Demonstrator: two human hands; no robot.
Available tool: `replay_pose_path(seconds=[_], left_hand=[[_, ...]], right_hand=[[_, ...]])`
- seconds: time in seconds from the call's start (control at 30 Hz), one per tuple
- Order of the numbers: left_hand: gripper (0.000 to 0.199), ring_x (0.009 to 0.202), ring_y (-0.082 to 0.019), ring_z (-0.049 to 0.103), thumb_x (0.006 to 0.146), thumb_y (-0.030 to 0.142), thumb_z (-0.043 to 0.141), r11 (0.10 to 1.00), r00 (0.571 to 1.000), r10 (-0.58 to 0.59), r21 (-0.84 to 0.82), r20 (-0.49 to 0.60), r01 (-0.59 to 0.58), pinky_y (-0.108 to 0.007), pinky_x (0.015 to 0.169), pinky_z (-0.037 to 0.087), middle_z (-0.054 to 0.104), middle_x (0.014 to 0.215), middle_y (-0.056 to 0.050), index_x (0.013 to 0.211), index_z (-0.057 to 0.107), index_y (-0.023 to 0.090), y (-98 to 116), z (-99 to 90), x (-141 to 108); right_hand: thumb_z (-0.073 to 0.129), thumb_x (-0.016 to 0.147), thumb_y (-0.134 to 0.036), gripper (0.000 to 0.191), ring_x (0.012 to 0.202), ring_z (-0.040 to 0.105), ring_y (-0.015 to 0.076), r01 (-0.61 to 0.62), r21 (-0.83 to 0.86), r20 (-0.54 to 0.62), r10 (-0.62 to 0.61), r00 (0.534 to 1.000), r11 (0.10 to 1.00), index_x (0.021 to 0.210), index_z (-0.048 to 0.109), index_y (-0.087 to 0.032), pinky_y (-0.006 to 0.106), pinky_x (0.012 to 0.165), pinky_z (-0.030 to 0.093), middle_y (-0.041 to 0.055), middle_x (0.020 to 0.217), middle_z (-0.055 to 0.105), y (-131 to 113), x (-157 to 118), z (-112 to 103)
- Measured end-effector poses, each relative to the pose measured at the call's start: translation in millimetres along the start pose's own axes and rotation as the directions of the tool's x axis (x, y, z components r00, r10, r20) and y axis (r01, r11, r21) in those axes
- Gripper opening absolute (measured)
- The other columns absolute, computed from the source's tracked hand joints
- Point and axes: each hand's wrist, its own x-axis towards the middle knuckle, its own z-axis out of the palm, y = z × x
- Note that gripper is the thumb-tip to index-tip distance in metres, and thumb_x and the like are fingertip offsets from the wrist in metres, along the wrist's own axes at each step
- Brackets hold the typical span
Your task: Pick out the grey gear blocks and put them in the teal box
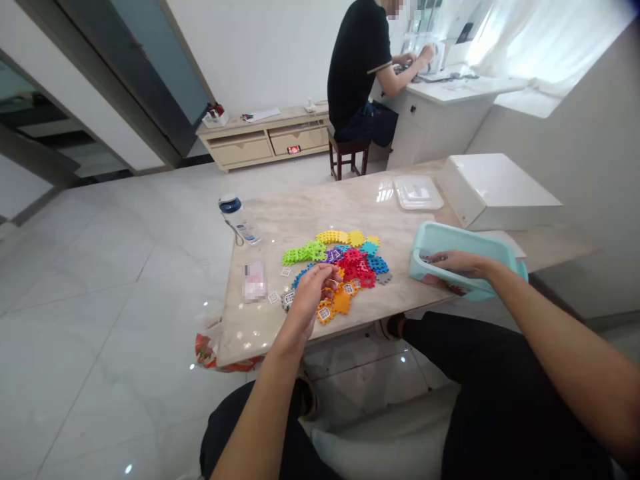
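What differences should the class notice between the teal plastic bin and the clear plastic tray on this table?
The teal plastic bin is opaque, while the clear plastic tray is see-through. The bin sits tilted at the edge of the marble table with the right hand inside it; the tray lies flat farther along, untouched. The bin also looks deeper than the shallow tray. Both are rounded rectangles of plastic.

No text can be read: the label (248, 231) on the bottle (237, 217) is too small, and the packet (254, 281) is blurred.
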Motion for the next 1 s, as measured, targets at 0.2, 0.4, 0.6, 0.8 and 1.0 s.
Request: replay_pose_path(seconds=[0.2,0.4,0.6,0.8,1.0], left_hand=[[0.032,0.069,-0.013,0.062,0.074,0.044,0.08,1.0,0.999,0.024,-0.012,-0.027,-0.025,-0.02,0.058,0.045,0.073,0.085,-0.006,0.091,0.073,0.017,0,4.4,9],[0.039,0.069,-0.013,0.061,0.071,0.046,0.085,0.999,1.0,0.013,0.03,-0.004,-0.013,-0.021,0.06,0.046,0.074,0.086,-0.005,0.094,0.074,0.017,-3,-3.4,6],[0.046,0.07,-0.012,0.06,0.065,0.049,0.089,0.999,0.998,0.013,0.049,-0.055,-0.01,-0.02,0.061,0.048,0.074,0.085,-0.005,0.094,0.074,0.016,-3,-17.0,-5],[0.037,0.07,-0.012,0.06,0.072,0.046,0.085,0.997,0.996,0.067,0.048,-0.057,-0.064,-0.02,0.059,0.046,0.073,0.085,-0.004,0.093,0.074,0.017,-5,-19.3,-6],[0.037,0.081,-0.018,0.071,0.081,0.045,0.085,0.993,0.996,0.082,0.087,-0.025,-0.08,-0.023,0.062,0.051,0.079,0.099,-0.011,0.102,0.073,0.018,-16,-4.9,8]], right_hand=[[0.097,0.072,-0.057,0.06,0.064,0.071,0.0235,-0.008,0.029,-0.154,0.012,0.988,1.0,0.113,0.078,-0.017,0.03,0.054,0.056,0.0103,0.083,0.078,4,23,0],[0.102,0.065,-0.02,0.031,0.079,0.072,0.0179,0.106,0.197,-0.388,-0.022,0.922,0.975,0.085,0.079,-0.015,0.023,0.068,0.063,0.0072,0.092,0.079,-11,24,-8],[0.1,0.066,-0.012,0.036,0.083,0.076,0.0173,0.228,0.374,-0.488,-0.019,0.873,0.899,0.087,0.071,-0.016,0.026,0.073,0.069,0.005,0.092,0.077,-4,4,-18],[0.098,0.074,-0.017,0.036,0.09,0.076,0.0134,0.467,0.422,-0.611,-0.137,0.78,0.777,0.091,0.067,-0.017,0.021,0.084,0.067,0.0028,0.095,0.077,-20,-24,-14],[0.099,0.075,-0.033,0.035,0.104,0.074,0.0168,0.629,0.504,-0.401,-0.484,0.778,0.592,0.092,0.07,-0.02,0.029,0.099,0.064,0.0021,0.102,0.077,-85,-46,61]])
